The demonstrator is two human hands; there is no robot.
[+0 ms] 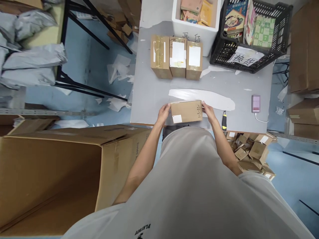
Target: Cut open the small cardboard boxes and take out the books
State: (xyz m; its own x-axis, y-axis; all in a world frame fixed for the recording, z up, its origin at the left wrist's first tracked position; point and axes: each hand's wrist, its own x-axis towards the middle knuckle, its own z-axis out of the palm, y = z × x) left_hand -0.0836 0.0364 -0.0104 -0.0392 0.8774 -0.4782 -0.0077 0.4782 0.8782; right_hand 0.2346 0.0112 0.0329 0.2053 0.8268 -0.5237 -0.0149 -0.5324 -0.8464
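Between my hands is a small cardboard box (186, 111) at the table's near edge, with a white label at one corner and handwriting at its right end. My left hand (163, 113) grips its left end. At the right end, my right hand (208, 111) has its fingers closed on the upper corner. A yellow and black box cutter (224, 121) lies just right of my right hand. Farther back, three taped cardboard boxes (177, 57) stand side by side, with white labels on them.
The grey table (149, 93) holds a white bin (196, 26) of books, a black crate (251, 36) of books and a phone (256, 103) on a cable. A large open carton (119, 159) stands at my left. Several small boxes (256, 151) are heaped at right, below the table.
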